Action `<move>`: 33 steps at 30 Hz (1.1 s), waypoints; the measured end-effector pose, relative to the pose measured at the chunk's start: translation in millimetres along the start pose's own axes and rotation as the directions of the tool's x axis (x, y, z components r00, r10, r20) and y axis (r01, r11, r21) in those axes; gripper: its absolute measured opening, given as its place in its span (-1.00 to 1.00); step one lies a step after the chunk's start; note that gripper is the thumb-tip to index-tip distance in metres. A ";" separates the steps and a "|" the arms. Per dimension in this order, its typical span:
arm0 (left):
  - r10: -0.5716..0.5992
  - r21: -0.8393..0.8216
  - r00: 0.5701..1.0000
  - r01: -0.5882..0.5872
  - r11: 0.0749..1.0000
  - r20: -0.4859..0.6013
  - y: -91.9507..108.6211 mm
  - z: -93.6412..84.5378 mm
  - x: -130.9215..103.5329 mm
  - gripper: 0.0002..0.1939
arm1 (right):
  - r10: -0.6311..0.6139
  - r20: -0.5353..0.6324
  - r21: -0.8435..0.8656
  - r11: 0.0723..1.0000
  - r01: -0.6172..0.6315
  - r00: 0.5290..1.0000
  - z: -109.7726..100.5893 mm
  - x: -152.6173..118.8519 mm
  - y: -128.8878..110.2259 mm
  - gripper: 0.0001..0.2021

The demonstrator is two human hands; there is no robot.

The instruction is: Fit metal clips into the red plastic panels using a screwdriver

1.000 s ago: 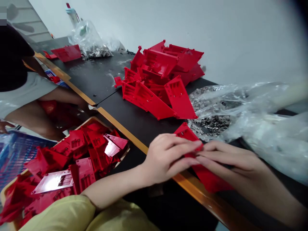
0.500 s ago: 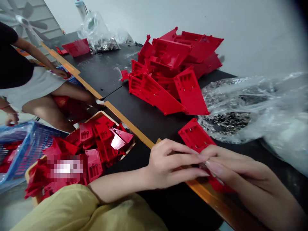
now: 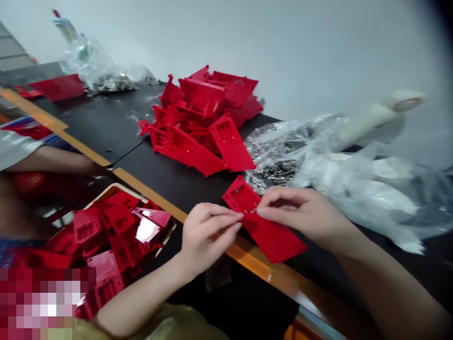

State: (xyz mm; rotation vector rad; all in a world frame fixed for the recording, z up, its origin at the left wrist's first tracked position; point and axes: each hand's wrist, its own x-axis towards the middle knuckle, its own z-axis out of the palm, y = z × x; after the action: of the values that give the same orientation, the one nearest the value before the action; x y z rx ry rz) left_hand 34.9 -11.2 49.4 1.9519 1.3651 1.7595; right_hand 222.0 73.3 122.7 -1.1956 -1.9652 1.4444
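Your right hand [image 3: 260,210] has its thumb and forefinger together over the slotted part of the red plastic panel [image 3: 274,238]; I cannot tell whether the tiny shiny bit at their tips is pinched or sits in the panel. Your left hand [image 3: 241,221] has its fingertips drawn close at the panel's left edge; whether they clamp anything is unclear. The panel lies between your hands at the table edge, its plain, wide end reaching toward you below your right fingers.

Just beyond, an open clear plastic bag [image 3: 293,137] holds many small metal parts [image 3: 279,171]. Left of it, a heap of red panels [image 3: 208,101] stands on the black table [image 3: 141,170]. Below your left, a cream-rimmed bin [image 3: 115,186] is piled with more red panels. Farther up the table, another clear bag [image 3: 88,56] has small metal parts at its base.
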 end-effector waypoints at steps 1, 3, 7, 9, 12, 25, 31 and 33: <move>-0.088 0.043 0.996 0.088 0.995 0.007 -4.8 -0.7 1.7 -0.74 | -0.039 -0.052 -0.060 0.998 0.036 0.998 -5.7 3.5 -2.1 -0.74; -0.255 0.134 0.966 0.248 0.959 0.036 -14.7 -2.0 7.3 -0.61 | -0.154 -0.120 -0.211 0.969 0.126 0.981 -15.3 11.5 -5.3 -0.79; -0.399 0.242 0.895 0.349 0.905 0.200 -25.3 -0.3 21.8 -0.56 | -0.384 0.050 -0.460 0.811 0.363 0.922 -18.4 30.9 -3.9 -0.87; -0.447 0.265 0.852 0.379 0.886 0.274 -26.2 3.2 27.2 -0.57 | -0.427 0.195 -0.533 0.709 0.461 0.883 -13.2 41.6 -0.3 -0.86; -0.520 0.271 0.787 0.448 0.852 0.333 -27.7 9.0 31.5 -0.63 | -0.405 0.331 -0.611 0.596 0.521 0.852 -5.8 55.2 5.4 -0.84; -0.543 0.207 0.732 0.505 0.838 0.412 -36.8 9.6 31.0 -0.75 | -0.388 0.439 -0.587 0.559 0.586 0.810 -11.2 71.8 15.2 -0.81; -0.534 0.200 0.727 0.499 0.843 0.432 -38.4 10.2 31.7 -0.75 | -0.465 0.454 -0.625 0.441 0.644 0.760 -8.4 71.6 18.5 -0.81; -0.533 0.201 0.729 0.498 0.843 0.430 -38.5 10.1 31.7 -0.75 | -0.469 0.464 -0.654 0.391 0.648 0.752 -6.8 68.7 15.7 -0.80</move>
State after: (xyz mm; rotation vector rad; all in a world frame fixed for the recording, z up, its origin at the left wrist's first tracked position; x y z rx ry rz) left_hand 20.6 37.2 43.1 1.6408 1.5861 0.9109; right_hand 196.1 135.3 100.5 -0.4654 -2.9118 0.2809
